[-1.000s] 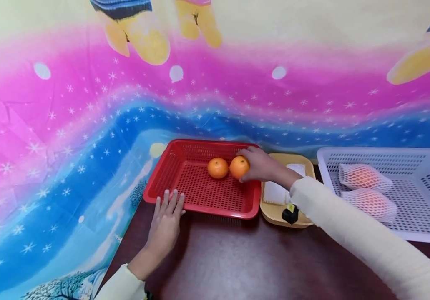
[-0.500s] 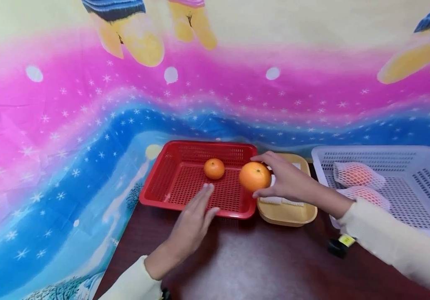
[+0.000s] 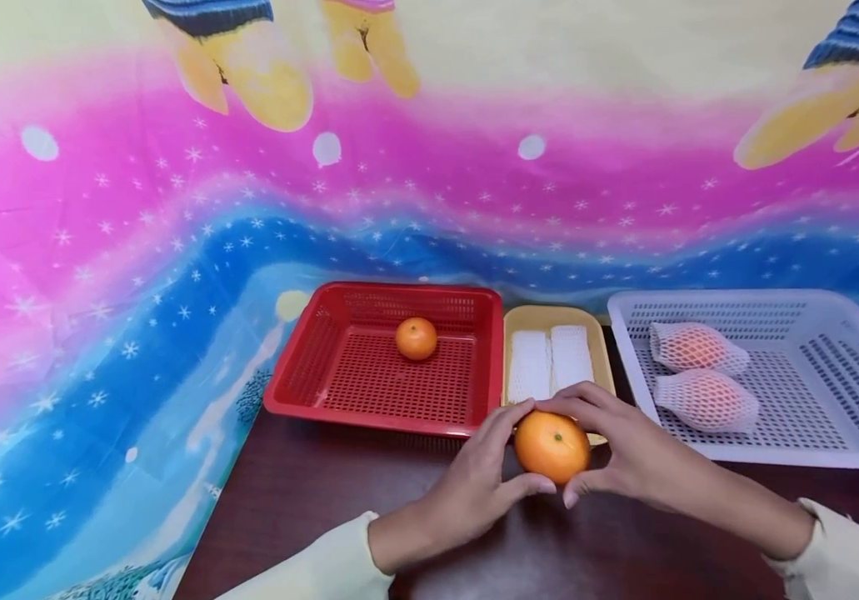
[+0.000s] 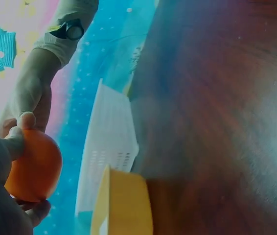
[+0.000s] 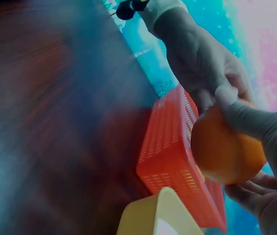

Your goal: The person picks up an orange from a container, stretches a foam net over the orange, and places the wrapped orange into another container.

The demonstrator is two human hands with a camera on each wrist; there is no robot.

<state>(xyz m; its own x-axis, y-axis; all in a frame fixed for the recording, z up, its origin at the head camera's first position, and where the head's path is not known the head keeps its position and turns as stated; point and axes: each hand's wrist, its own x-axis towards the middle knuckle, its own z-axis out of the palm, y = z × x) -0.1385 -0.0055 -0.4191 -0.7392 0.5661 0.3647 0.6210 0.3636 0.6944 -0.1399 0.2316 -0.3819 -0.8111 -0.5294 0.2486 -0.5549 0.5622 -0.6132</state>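
An orange is held between both hands above the near side of the table, in front of the yellow tray. My left hand grips its left side, thumb below and fingers over the top edge. From the right, my right hand curls round it the same way. Both wrist views show the orange clear of the table, with thumbs and fingers on its skin. A second orange lies in the red basket. Two white foam net sleeves lie flat in the yellow tray.
To the right stands a white basket with two net-wrapped fruits at its left side. The three containers line up along the back of the dark wooden table. A printed cloth hangs behind them.
My right hand has lifted one orange out of the red basket and brought it right and nearer. My left hand has left the basket's rim and now grips the orange too.
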